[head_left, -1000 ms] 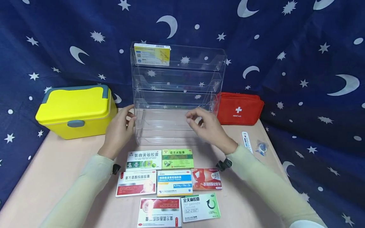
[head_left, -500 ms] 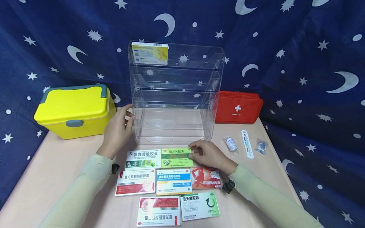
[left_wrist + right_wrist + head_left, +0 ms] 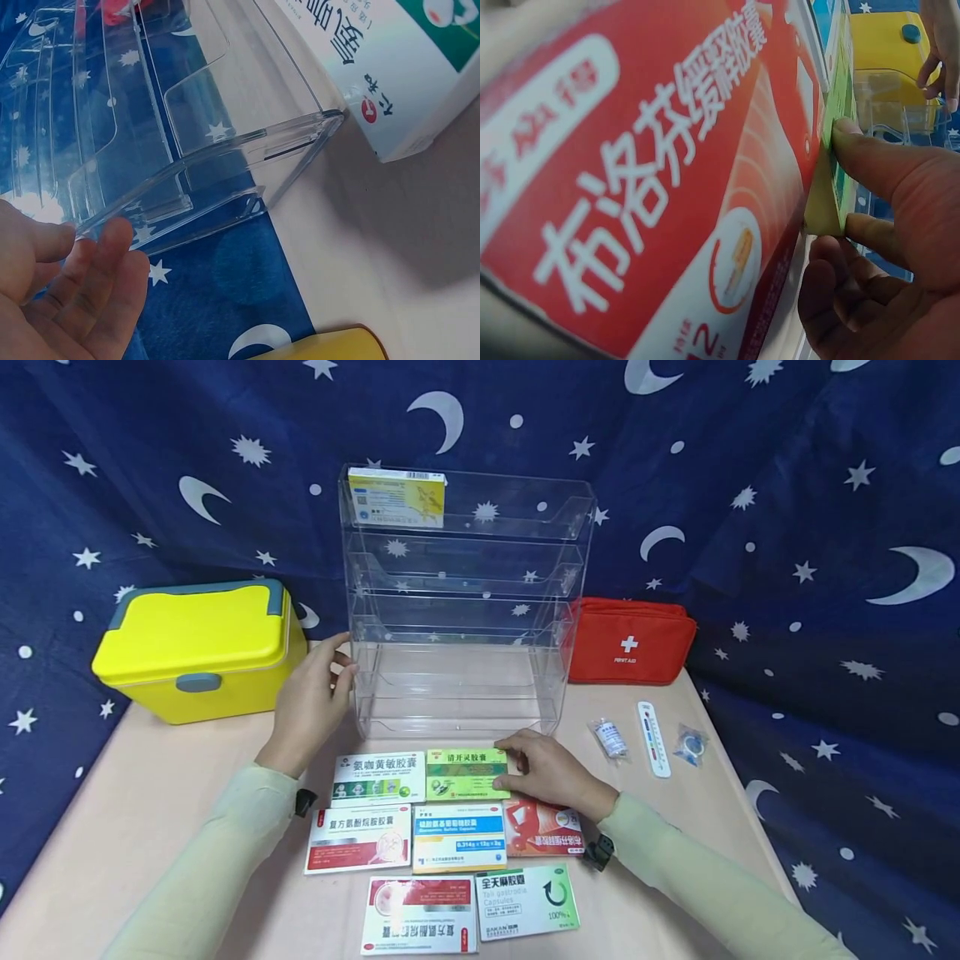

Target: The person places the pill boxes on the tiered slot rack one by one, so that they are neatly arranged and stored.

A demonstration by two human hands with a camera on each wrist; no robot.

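A clear plastic display rack (image 3: 450, 689) with several tiers stands at the middle back. My left hand (image 3: 311, 702) holds its left side edge, with the thumb and fingers (image 3: 112, 277) at the rim in the left wrist view. My right hand (image 3: 551, 772) pinches the right end of a green medicine box (image 3: 465, 774), thumb on its top face and fingers at its side edge. A white-and-green medicine box (image 3: 378, 778) lies left of it. Just below lies a red medicine box (image 3: 543, 828), large in the right wrist view. A yellow medicine box (image 3: 397, 500) sits in the rack's top tier, at the left.
Several more medicine boxes lie in front, including a blue-and-white one (image 3: 459, 837) and a white-and-green capsule box (image 3: 527, 902). A yellow case (image 3: 195, 652) stands left of the rack, a red first-aid pouch (image 3: 630, 643) right. Near the pouch lie a thermometer (image 3: 654, 739) and two small packets.
My right hand has come down from the front of the rack to the green medicine box and now pinches its right end. The left hand has stayed at the rack's side.
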